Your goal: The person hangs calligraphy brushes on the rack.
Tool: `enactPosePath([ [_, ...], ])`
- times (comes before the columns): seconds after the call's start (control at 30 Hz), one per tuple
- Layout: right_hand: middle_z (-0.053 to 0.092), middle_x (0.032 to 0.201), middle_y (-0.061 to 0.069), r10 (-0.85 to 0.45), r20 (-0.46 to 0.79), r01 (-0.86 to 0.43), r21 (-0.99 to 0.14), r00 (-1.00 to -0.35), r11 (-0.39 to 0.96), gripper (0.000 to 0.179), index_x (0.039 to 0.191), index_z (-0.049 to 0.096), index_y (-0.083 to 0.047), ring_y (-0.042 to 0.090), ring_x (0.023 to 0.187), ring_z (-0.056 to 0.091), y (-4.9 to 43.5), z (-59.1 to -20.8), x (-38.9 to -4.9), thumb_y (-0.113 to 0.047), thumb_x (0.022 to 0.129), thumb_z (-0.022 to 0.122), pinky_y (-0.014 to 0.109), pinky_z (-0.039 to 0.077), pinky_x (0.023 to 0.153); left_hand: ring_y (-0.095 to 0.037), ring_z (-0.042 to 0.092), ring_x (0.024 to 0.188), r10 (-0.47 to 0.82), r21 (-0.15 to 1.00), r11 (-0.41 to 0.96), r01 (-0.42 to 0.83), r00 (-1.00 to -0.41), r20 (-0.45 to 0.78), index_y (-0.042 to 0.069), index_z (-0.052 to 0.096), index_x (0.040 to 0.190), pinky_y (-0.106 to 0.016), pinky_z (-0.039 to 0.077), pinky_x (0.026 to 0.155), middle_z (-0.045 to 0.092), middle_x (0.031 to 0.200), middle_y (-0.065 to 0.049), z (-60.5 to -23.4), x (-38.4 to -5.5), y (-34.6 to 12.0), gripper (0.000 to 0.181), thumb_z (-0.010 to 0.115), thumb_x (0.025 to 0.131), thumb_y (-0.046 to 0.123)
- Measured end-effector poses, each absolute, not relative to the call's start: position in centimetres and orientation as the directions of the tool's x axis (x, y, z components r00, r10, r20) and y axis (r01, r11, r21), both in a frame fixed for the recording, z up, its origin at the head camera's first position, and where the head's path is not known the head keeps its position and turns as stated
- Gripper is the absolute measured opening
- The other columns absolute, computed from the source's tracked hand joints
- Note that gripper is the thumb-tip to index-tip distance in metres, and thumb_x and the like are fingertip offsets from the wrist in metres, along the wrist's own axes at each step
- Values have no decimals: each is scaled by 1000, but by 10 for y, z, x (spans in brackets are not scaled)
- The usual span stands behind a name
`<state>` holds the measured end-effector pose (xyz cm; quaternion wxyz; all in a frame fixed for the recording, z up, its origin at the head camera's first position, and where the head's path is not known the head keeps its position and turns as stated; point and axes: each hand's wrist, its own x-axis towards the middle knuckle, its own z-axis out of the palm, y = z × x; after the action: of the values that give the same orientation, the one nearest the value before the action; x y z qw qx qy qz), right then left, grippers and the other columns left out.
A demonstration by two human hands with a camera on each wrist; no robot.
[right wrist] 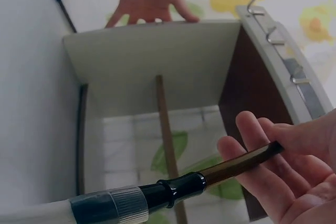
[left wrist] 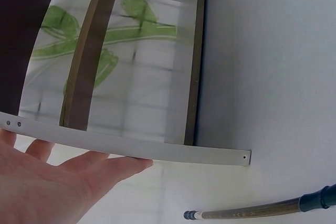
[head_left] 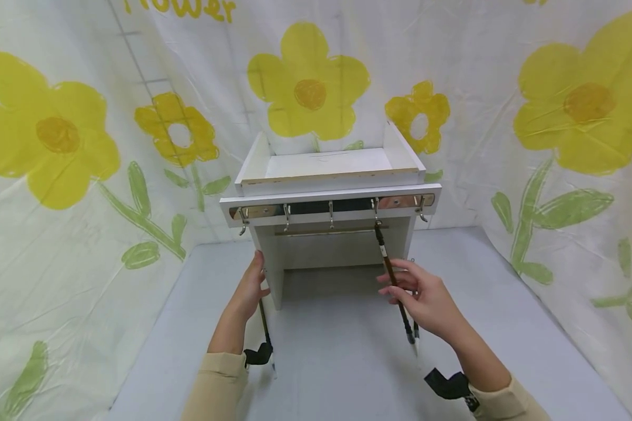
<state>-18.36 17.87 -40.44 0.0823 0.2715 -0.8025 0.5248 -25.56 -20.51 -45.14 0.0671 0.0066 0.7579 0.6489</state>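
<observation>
A white wooden stand (head_left: 330, 193) carries a metal strip with several hooks across its front. My left hand (head_left: 250, 287) rests against the outside of its left side panel (head_left: 270, 263), fingers extended along the panel in the left wrist view (left wrist: 63, 182). With thumb and fingers, my right hand (head_left: 418, 295) holds the dark handle of a calligraphy brush (head_left: 395, 289). This brush has its top end at the fourth hook (head_left: 375, 207) from the left and its white tip pointing down. In the right wrist view the brush (right wrist: 231, 170) lies across my fingers.
A second brush (head_left: 264, 321) lies outside the stand's left side, near my left wrist. Another brush (head_left: 415, 327) is partly hidden behind my right hand. The stand sits on a pale table (head_left: 337, 374), before a curtain (head_left: 342, 35) printed with yellow flowers.
</observation>
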Motion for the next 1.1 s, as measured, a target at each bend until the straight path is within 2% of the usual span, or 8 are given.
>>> enactPosePath([
  [0.17,73,115,14,-334,385,-485,-819,-860,307,50,140,50,-5,22,93,76,177,-415,-193,-1,94,69,29,62,74,-42,8,156,91,984,161,-79,-991,-95,32,-2,163,-68,26,115,-4,171,-5,-452,-256,-206,84,18,96,78],
  [0.37,75,111,14,-300,391,-477,-821,-870,313,40,133,55,-8,21,97,75,169,-438,-211,-4,96,68,25,60,81,-41,9,156,93,982,171,-80,-991,-97,34,-1,163,-68,26,115,-3,171,-3,-452,-255,-207,85,18,94,80],
  [0.6,69,127,15,-254,433,-502,-768,-865,397,45,138,54,-4,33,116,68,173,-450,-222,-10,96,69,44,57,94,-41,9,156,96,984,160,-73,-991,-89,35,0,163,-69,26,114,-2,171,-3,-450,-254,-205,82,18,96,78],
  [0.67,69,128,16,-214,431,-481,-763,-877,431,46,139,54,-4,34,117,67,182,-451,-222,-10,96,70,45,57,93,-42,8,155,101,985,158,-69,-991,-86,34,-1,163,-69,25,114,-3,171,-5,-450,-254,-205,81,17,97,77],
  [0.77,71,124,16,-130,391,-404,-784,-911,471,44,138,56,-4,32,112,69,199,-456,-222,-12,97,69,35,60,88,-43,7,155,105,985,157,-70,-991,-87,32,-2,163,-69,25,115,-3,171,-6,-450,-252,-203,81,15,98,75],
  [0.87,72,121,18,-48,291,-278,-835,-955,474,45,139,54,-5,32,108,71,215,-467,-225,-16,98,69,26,60,80,-44,7,155,103,985,160,-62,-991,-80,29,-4,163,-69,25,115,-5,171,-8,-450,-252,-203,81,15,99,74],
  [1.0,63,131,27,11,105,-91,-904,-994,419,57,145,46,-1,39,115,66,227,-488,-234,-17,96,71,34,62,81,-45,7,155,90,984,169,-59,-993,-75,29,-3,163,-69,26,115,-4,171,-8,-451,-252,-204,80,15,99,73],
  [1.1,54,140,32,39,-39,51,-908,-998,415,70,149,38,1,44,121,62,232,-504,-240,-18,93,75,39,61,83,-44,7,155,92,982,179,-62,-993,-80,28,-3,163,-69,26,115,-4,171,-8,-451,-252,-205,82,15,98,75],
])
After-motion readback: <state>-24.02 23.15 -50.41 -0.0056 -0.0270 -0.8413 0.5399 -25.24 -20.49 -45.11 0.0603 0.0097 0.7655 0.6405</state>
